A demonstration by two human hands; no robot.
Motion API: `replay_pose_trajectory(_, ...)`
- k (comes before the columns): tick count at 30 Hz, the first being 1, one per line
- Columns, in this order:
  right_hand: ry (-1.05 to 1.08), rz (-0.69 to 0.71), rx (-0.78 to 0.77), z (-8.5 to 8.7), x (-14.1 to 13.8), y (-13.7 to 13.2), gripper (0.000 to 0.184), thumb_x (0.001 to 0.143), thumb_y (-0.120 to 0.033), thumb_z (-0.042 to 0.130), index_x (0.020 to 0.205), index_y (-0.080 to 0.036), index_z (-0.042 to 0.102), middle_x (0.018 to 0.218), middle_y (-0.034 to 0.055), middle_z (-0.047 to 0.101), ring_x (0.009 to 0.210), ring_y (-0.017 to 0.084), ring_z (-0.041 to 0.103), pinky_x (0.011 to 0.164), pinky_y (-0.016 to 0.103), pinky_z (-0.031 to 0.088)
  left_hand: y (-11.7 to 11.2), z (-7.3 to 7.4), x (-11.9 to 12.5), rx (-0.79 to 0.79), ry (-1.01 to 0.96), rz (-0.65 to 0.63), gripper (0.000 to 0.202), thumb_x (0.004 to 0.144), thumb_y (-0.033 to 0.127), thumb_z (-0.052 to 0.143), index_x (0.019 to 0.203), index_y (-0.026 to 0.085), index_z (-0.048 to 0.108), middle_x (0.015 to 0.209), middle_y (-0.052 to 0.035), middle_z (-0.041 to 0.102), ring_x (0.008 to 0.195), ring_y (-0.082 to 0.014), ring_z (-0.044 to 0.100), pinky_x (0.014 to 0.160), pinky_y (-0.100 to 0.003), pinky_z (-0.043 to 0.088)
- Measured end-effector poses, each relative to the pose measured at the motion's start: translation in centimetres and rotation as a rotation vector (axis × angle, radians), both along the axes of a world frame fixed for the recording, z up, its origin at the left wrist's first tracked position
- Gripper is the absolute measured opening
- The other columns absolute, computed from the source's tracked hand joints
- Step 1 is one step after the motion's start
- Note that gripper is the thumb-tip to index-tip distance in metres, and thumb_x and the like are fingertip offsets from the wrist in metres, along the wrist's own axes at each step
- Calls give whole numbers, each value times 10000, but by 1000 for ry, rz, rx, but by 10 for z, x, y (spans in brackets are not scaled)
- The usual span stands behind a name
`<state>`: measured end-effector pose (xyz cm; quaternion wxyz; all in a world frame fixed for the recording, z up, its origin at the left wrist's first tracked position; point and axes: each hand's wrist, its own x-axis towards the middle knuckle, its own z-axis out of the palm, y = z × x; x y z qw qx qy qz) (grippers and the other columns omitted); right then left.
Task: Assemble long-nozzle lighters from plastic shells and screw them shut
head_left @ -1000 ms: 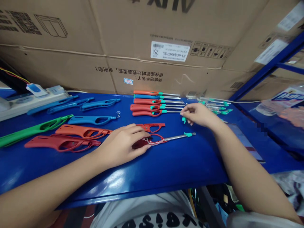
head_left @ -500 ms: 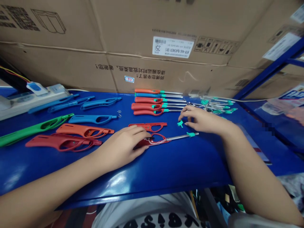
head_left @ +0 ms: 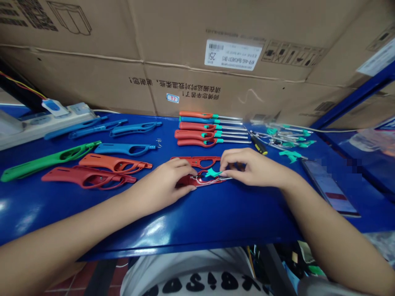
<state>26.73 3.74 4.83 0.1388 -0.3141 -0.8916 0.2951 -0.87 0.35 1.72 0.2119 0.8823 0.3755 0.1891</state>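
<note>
My left hand [head_left: 174, 179] is closed on the handle end of a red lighter casing half [head_left: 210, 183], which lies open on the table with thin white wires inside. Between the thumb and fingertips of my right hand [head_left: 247, 166] is a green trigger piece [head_left: 212, 173], held just over the casing's loop. The lighter's metal tube runs under my right fingers, mostly hidden. Directly behind lies another red casing half [head_left: 202, 162], partly covered by my left fingers.
Assembled lighters [head_left: 197, 126] lie in a row at the back. Loose casings, including a green one [head_left: 49, 161], spread leftwards beside a power strip [head_left: 40, 123]. On the right are a screwdriver [head_left: 258, 144], tubes with green parts [head_left: 290, 137] and a phone [head_left: 331, 187].
My right hand has moved left and nearer with the green trigger piece, bringing it over the red casing. My left hand keeps its grip. The view has shifted slightly.
</note>
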Motion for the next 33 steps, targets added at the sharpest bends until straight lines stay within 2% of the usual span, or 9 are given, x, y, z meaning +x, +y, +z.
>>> replay_pose_trajectory(4, -7, -10, 1, -13, -9, 0, 66, 896, -134, 647, 914, -165, 702, 940, 38, 646, 767, 131, 580, 679, 262, 444, 0, 3, 1, -30, 16, 11, 171, 895, 189, 709, 1066, 171, 708, 1087, -81, 696, 1065, -245, 638, 945, -383, 527)
replay_pose_trajectory(7, 3, -5, -17, -18, -9, 2, 59, 910, -182, 658, 922, -167, 714, 939, 37, 633, 733, 121, 556, 668, 257, 439, 0, 4, 1, -44, 27, 19, 176, 896, 183, 706, 1071, 177, 709, 1071, -75, 697, 1049, -243, 637, 923, -375, 529)
replay_pose_trajectory(12, 48, 1, 17, -21, -10, 3, 76, 918, -224, 671, 944, -170, 717, 976, 53, 627, 778, 138, 574, 701, 273, 460, 0, 4, 0, -10, 37, 6, 179, 904, 198, 704, 1078, 159, 711, 1050, -75, 700, 1017, -240, 636, 903, -375, 526)
replay_pose_trajectory(22, 69, 27, 8, -23, -15, -1, 103, 932, -187, 644, 918, -172, 745, 964, 55, 650, 817, 145, 618, 748, 284, 487, 1, 3, 0, 9, 19, -8, 188, 901, 194, 716, 1085, 159, 723, 1049, -73, 712, 1019, -235, 641, 909, -372, 523)
replay_pose_trajectory(28, 79, 23, -28, -27, -19, -1, 102, 923, -156, 626, 884, -162, 720, 918, 45, 632, 712, 119, 568, 647, 252, 455, 2, 3, -1, 10, 13, 5, 193, 891, 196, 726, 1082, 171, 727, 1035, -68, 713, 997, -232, 651, 900, -371, 530)
replay_pose_trajectory(33, 101, 51, -42, -27, -19, -1, 112, 922, -142, 609, 846, -159, 689, 888, 39, 617, 711, 122, 556, 647, 252, 442, 2, 3, 0, -10, 7, 24, 216, 870, 192, 746, 1086, 176, 737, 1024, -67, 712, 973, -230, 658, 884, -364, 531)
